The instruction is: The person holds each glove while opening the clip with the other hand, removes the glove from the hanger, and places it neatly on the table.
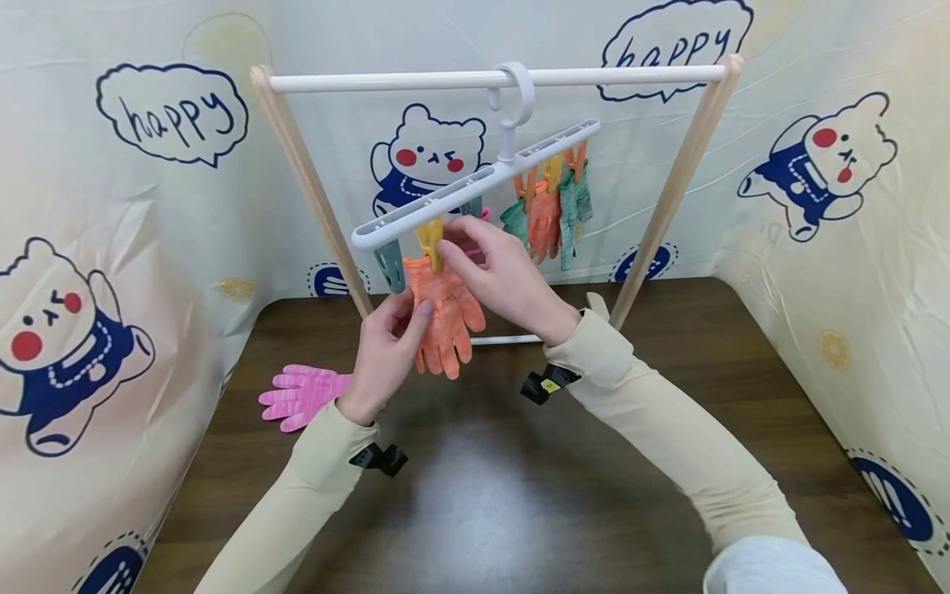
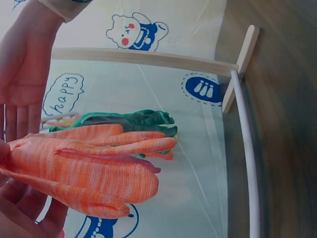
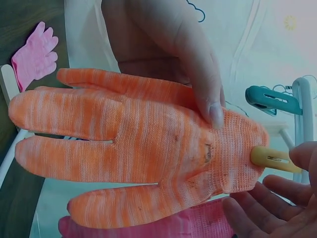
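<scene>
An orange knit glove (image 1: 443, 309) hangs by its cuff from a yellow clothespin (image 1: 429, 239) under a grey-white clip hanger (image 1: 475, 188). My left hand (image 1: 386, 351) pinches the glove near the cuff; in the right wrist view its thumb (image 3: 210, 94) lies across the fabric. My right hand (image 1: 508, 276) is at the yellow clothespin, which sits between its thumb and index finger in the right wrist view; the other fingers are loosely extended. Beside the glove a teal clothespin (image 1: 390, 266) holds nothing. Farther along hang green gloves (image 1: 575, 206) and another orange glove (image 1: 544, 219).
The hanger hooks over the white rod of a wooden stand (image 1: 671, 194). A pink glove (image 1: 300, 396) lies on the dark wooden table (image 1: 475, 487), left of my left hand. Another pink glove (image 3: 148, 225) shows behind the orange one. Printed cloth (image 1: 185, 313) surrounds the table.
</scene>
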A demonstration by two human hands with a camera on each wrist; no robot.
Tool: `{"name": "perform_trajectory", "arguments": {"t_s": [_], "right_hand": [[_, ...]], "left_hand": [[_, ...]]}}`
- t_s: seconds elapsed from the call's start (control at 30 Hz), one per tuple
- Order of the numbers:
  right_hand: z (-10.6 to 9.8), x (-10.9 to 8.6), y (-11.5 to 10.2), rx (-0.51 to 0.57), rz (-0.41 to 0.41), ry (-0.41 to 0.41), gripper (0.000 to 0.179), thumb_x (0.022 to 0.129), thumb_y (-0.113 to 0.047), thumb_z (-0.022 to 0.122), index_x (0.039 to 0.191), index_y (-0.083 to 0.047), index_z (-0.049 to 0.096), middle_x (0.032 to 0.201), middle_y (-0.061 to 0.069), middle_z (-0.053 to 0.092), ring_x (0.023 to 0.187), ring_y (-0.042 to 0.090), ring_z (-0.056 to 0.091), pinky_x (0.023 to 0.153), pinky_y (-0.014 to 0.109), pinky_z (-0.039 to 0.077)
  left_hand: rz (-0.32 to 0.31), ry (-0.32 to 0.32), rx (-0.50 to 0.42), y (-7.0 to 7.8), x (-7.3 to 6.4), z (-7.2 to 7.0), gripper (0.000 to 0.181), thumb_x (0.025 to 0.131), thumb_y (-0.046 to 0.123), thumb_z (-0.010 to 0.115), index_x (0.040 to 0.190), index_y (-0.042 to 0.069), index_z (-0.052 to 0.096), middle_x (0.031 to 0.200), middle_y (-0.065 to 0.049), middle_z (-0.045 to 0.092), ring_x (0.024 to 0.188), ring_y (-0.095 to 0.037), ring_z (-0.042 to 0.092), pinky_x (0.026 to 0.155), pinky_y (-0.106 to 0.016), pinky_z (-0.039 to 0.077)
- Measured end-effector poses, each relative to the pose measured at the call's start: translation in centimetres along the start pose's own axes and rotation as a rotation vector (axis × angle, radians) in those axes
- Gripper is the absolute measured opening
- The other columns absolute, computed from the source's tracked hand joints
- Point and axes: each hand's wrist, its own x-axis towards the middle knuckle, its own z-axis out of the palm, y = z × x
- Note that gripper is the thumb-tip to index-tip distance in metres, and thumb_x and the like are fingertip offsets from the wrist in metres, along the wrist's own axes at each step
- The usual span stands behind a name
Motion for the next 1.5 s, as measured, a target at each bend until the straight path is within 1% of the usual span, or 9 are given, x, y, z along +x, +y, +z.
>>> {"name": "perform_trajectory", "arguments": {"t_s": [0.13,0.33,0.57,0.67,0.93,1.17,1.3,1.5], "right_hand": [[0.18,0.33,0.08,0.030,0.003,0.008,0.038,0.108,-0.022,0.057,0.141,-0.004,0.059,0.130,0.012,0.068,0.112,0.020,0.068,0.097,0.034,0.056],[0.52,0.51,0.29,0.087,-0.001,0.025,0.036,0.108,-0.017,0.056,0.141,-0.002,0.059,0.130,0.014,0.069,0.112,0.022,0.069,0.097,0.034,0.057],[0.85,0.88,0.31,0.216,0.009,0.000,0.038,0.109,-0.016,0.055,0.144,-0.002,0.058,0.134,0.014,0.067,0.117,0.022,0.067,0.100,0.034,0.055],[0.92,0.94,0.13,0.251,0.019,-0.002,0.038,0.108,-0.015,0.055,0.144,-0.002,0.058,0.134,0.014,0.067,0.118,0.022,0.067,0.102,0.034,0.054],[0.76,0.90,-0.27,0.376,0.113,0.000,0.040,0.107,-0.018,0.059,0.144,-0.004,0.059,0.134,0.012,0.068,0.122,0.021,0.066,0.104,0.037,0.052],[0.37,0.75,-0.22,0.412,0.116,0.000,0.039,0.110,-0.019,0.053,0.146,-0.004,0.058,0.136,0.012,0.067,0.122,0.022,0.063,0.106,0.039,0.051],[0.43,0.88,-0.18,0.432,0.117,0.005,0.039,0.109,-0.019,0.055,0.144,-0.003,0.060,0.135,0.013,0.067,0.122,0.022,0.062,0.106,0.039,0.051],[0.63,1.06,-0.20,0.456,0.130,0.046,0.035,0.107,-0.019,0.060,0.139,-0.004,0.065,0.132,0.010,0.070,0.121,0.020,0.062,0.105,0.038,0.051]], "left_hand": [[0.010,0.005,-0.009,0.11,-0.02,0.00,0.030,0.106,0.009,0.059,0.133,-0.003,0.061,0.105,-0.019,0.069,0.078,-0.019,0.059,0.065,-0.021,0.052],[-0.007,-0.012,-0.031,0.24,-0.12,-0.01,0.030,0.106,0.010,0.058,0.134,-0.003,0.061,0.108,-0.018,0.070,0.080,-0.018,0.062,0.068,-0.022,0.054],[0.007,-0.015,-0.010,0.18,-0.17,-0.06,0.030,0.106,0.009,0.058,0.133,-0.003,0.061,0.105,-0.019,0.070,0.079,-0.018,0.062,0.067,-0.022,0.053],[0.010,-0.017,-0.015,0.21,-0.21,-0.05,0.029,0.106,0.008,0.058,0.133,-0.003,0.061,0.105,-0.019,0.070,0.079,-0.018,0.062,0.067,-0.022,0.054],[0.024,-0.011,-0.020,0.23,-0.23,-0.09,0.030,0.106,0.006,0.057,0.133,-0.004,0.061,0.106,-0.020,0.070,0.079,-0.017,0.063,0.067,-0.023,0.055],[0.032,-0.012,-0.036,0.41,-0.17,-0.08,0.027,0.106,0.007,0.057,0.131,-0.004,0.061,0.104,-0.019,0.070,0.078,-0.017,0.063,0.067,-0.023,0.055],[0.033,-0.007,-0.031,0.45,-0.23,-0.10,0.027,0.106,0.007,0.058,0.130,-0.004,0.062,0.102,-0.019,0.070,0.077,-0.017,0.063,0.066,-0.023,0.055],[0.022,-0.008,-0.022,0.38,-0.31,-0.16,0.029,0.106,0.007,0.058,0.132,-0.005,0.061,0.102,-0.020,0.070,0.077,-0.016,0.064,0.065,-0.022,0.056]]}}
